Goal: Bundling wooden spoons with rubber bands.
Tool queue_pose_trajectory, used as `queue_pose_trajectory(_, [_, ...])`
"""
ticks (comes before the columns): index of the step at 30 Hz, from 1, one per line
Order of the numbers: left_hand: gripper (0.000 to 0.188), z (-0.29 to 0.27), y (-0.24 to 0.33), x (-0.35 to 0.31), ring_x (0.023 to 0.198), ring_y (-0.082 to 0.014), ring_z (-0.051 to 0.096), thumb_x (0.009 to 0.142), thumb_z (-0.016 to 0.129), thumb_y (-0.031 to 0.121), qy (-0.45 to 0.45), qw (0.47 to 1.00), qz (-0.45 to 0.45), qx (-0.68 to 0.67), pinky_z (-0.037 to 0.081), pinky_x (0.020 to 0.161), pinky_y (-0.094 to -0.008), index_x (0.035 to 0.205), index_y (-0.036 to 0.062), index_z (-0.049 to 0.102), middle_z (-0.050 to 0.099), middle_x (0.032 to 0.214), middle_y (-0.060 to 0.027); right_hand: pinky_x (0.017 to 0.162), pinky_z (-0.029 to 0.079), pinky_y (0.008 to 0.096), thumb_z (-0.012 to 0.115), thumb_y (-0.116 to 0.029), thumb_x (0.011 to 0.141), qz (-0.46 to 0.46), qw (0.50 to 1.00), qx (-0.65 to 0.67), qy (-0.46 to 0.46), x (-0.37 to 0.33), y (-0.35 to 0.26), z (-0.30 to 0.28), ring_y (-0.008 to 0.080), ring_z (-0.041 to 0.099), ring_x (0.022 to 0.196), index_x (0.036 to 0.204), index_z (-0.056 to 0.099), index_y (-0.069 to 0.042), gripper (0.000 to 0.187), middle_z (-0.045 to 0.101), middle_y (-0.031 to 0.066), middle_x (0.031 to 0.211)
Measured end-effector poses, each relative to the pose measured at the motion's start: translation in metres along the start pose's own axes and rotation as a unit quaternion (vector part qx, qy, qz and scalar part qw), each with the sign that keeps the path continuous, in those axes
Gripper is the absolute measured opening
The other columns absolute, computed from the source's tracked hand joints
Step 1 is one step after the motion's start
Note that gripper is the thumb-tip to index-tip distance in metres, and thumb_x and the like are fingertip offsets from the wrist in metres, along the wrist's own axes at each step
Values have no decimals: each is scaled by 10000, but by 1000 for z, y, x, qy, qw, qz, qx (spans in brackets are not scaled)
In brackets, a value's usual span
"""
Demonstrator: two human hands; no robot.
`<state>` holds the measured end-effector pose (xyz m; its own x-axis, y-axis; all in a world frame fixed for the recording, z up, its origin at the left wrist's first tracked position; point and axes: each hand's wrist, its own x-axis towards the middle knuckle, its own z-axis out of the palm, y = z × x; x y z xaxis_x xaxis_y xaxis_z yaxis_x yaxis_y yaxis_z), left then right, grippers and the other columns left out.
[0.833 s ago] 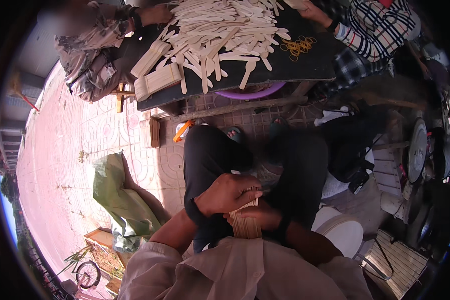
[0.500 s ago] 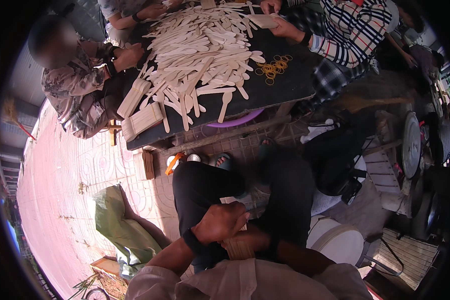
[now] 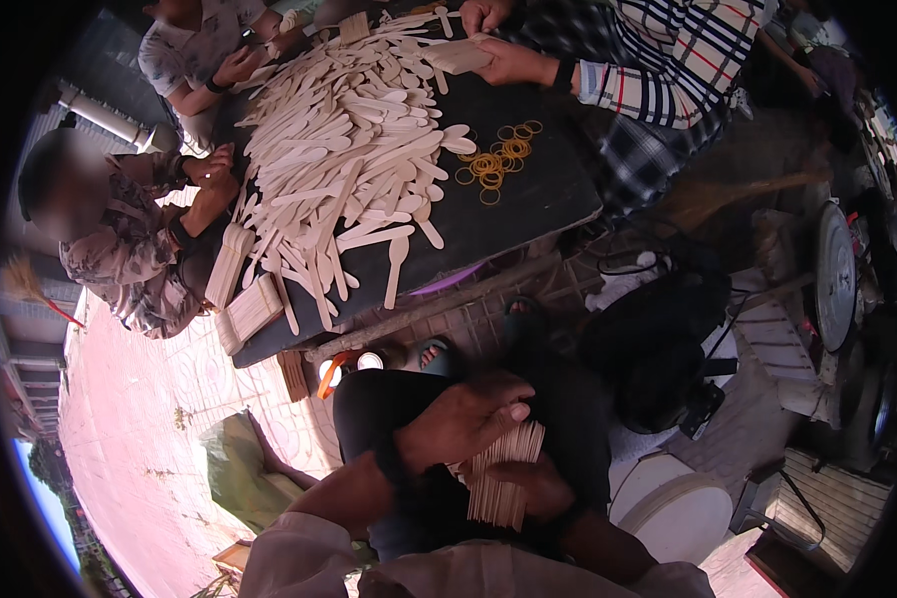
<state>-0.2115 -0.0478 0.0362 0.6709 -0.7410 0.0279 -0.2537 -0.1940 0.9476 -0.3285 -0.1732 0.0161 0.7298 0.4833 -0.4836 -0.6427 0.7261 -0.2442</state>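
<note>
Over my lap is a thick stack of flat wooden spoons [image 3: 498, 493], their thin edges lined up side by side. My right hand [image 3: 540, 486] is closed round the stack's right side, with fingers across its face. At its upper left, my left hand [image 3: 463, 424] is curled against the stack, thumb near the top end; some of its fingers are hidden. Ahead, a big loose heap of wooden spoons [image 3: 344, 159] covers much of the dark table [image 3: 528, 219]. Two neat stacks, one a spoon bundle [image 3: 251, 315], lie at the table's near left corner.
Yellow rubber bands [image 3: 498, 159] lie right of the heap. Across the table, a person in a checked shirt [image 3: 658, 70] holds spoons; two others sit at the left. Below stand another stack [image 3: 292, 376] and cans [image 3: 369, 361]. A white round container [image 3: 673, 513] is at my right.
My view has shifted, so the table sits lower and further left. The stack in my hands has come up from close to my body and shows more fully; my left hand has moved with it.
</note>
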Motion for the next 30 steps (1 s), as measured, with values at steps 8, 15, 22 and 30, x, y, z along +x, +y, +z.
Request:
queue_pose_trajectory(8, [343, -66, -59, 131, 1019, -346, 490, 789, 589, 98, 203, 902, 5, 382, 412, 883, -410, 1110, -5, 527, 516, 1106, -153, 948, 420, 424, 524, -180, 865, 177, 882, 418, -127, -32, 1, -35, 307, 480, 1138, 1325, 316, -1, 535, 434, 224, 1261])
queue_pose_trajectory(15, [419, -52, -73, 122, 991, -329, 478, 699, 688, 109, 218, 888, 16, 404, 415, 864, -409, 1074, -3, 539, 489, 1102, -144, 931, 435, 411, 584, -106, 839, 38, 992, 74, -100, -38, -13, -42, 285, 519, 1093, 1312, 350, -19, 534, 484, 202, 1224])
queue_pose_trajectory(22, [389, -58, -74, 123, 972, -340, 493, 722, 647, 59, 195, 915, 39, 352, 425, 837, -420, 1081, -19, 520, 512, 1063, -168, 876, 441, 444, 648, -89, 761, 33, 998, 31, -31, -33, -19, -26, 297, 532, 1028, 1199, 434, -40, 490, 539, 175, 1085])
queue_pose_trajectory(30, [289, -37, -69, 168, 903, -329, 535, 760, 591, 44, 220, 893, 39, 390, 461, 764, -406, 1044, 41, 544, 539, 1025, -143, 951, 433, 404, 606, -36, 812, 40, 993, 61, -95, -33, -17, -34, 284, 519, 1107, 1304, 350, -6, 555, 503, 190, 1201])
